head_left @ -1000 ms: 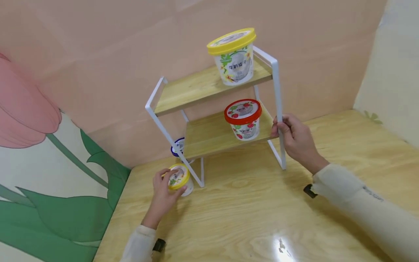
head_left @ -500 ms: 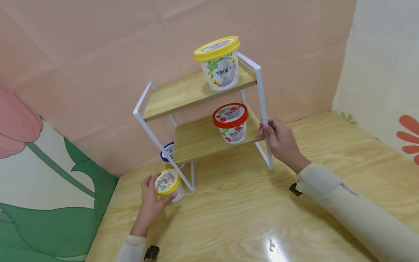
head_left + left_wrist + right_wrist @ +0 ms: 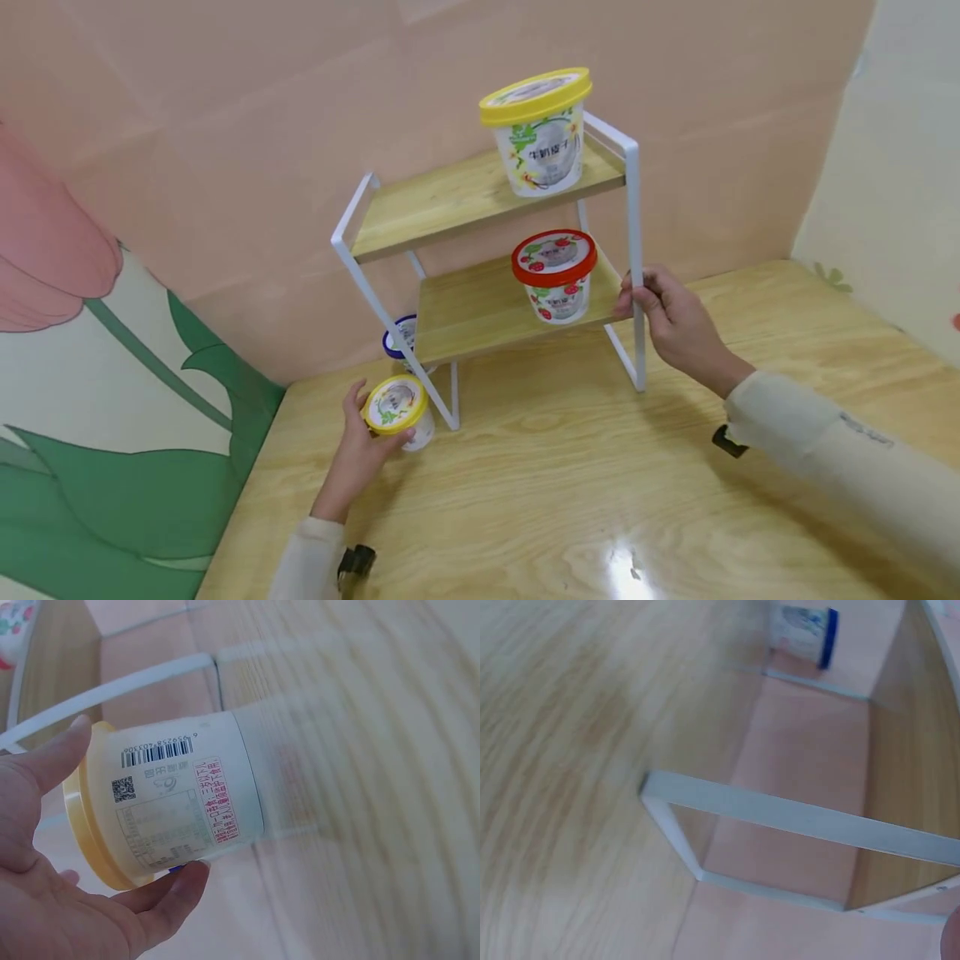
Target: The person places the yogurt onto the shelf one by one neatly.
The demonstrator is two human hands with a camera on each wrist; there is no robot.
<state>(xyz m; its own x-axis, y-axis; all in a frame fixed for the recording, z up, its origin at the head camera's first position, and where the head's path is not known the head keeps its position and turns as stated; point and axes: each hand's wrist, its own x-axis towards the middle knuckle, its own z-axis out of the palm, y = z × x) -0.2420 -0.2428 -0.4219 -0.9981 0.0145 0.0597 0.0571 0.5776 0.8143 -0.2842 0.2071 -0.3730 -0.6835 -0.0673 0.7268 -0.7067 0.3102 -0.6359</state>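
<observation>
The step in hand appears to be placing or taking up a yellow-lidded milk-dessert tub [image 3: 396, 404] while the two-tier rack [image 3: 442, 196] is steadied. The tub stands upright on the wooden table [image 3: 540, 467], near its left edge and just beside the rack's left front leg [image 3: 368, 296]. The left hand [image 3: 363, 442] grasps it, thumb on one side and curled fingers on the other; the right hand [image 3: 678, 325] is clasped round the right front leg [image 3: 635, 242], level with the lower shelf's front corner. Whichever way the tub goes, the next move seems to call for keeping it clear of that left leg and the rack steady. The blue-lidded tub [image 3: 799, 634], near the table's back edge, is partly hidden from the head view by the rack. The tub conceals part of the left fingers, its small print is mostly unreadable, and the right wrist view catches only a blurred sliver of its hand.
</observation>
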